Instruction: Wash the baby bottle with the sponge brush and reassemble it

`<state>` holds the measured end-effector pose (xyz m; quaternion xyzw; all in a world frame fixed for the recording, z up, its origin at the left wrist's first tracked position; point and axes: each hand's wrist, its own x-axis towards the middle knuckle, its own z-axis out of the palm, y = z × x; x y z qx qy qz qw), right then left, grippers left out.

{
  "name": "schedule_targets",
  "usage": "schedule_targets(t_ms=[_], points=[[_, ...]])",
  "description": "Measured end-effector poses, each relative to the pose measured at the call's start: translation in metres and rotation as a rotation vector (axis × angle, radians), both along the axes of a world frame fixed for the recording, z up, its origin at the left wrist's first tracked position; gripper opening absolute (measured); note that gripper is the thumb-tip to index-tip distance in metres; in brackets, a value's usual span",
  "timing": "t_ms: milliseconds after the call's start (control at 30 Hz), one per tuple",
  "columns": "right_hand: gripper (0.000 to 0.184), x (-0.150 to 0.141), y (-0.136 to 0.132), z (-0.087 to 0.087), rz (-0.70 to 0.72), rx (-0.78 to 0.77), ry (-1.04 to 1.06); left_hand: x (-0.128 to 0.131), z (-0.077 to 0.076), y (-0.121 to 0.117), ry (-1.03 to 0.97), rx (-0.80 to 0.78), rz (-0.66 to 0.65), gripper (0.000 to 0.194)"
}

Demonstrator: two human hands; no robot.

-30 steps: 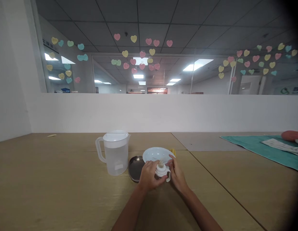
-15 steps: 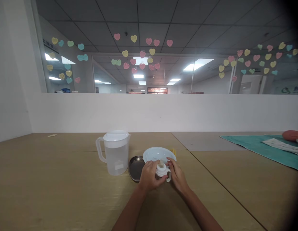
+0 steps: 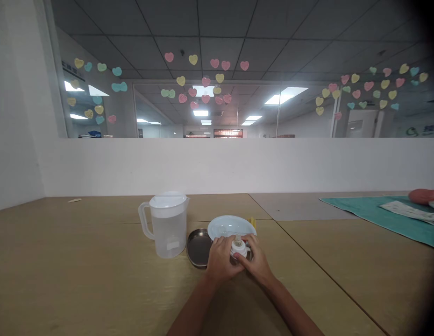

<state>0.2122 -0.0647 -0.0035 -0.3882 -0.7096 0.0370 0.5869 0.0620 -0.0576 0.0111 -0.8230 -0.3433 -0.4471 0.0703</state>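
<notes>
Between my two hands is a baby bottle with a white collar, a clear teat on top and a white side handle. My left hand wraps round its left side. From the right, my right hand closes on the collar and handle, thumb across the front. The bottle's lower body is hidden by my fingers. Just behind the hands lies a pale blue bowl, with something clear in it that I cannot make out. A dark metal dish sits left of my left hand.
A lidded translucent pitcher stands left of the dish, its handle pointing left. Something yellow shows behind the bowl's right side. At the far right lies a teal cloth with a patterned cloth and a reddish object. A white wall borders the table's back.
My right hand has closed in from beside the handle onto the bottle's collar, its thumb now across the front. The bottle's handle has turned and is partly covered.
</notes>
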Motion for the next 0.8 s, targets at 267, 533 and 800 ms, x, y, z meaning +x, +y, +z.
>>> schedule_targets(t_ms=[267,533,800], points=[[0.026,0.005,0.001,0.001,0.135,-0.092,0.099,0.004,-0.003,-0.003,-0.175,-0.151,-0.154,0.053],[0.028,0.009,0.003,-0.002,0.215,-0.018,0.095,0.005,-0.002,-0.005,-0.228,-0.261,-0.271,0.059],[0.035,0.018,0.009,-0.009,-0.065,-0.013,0.215,0.002,-0.002,-0.006,-0.236,-0.348,-0.268,0.075]])
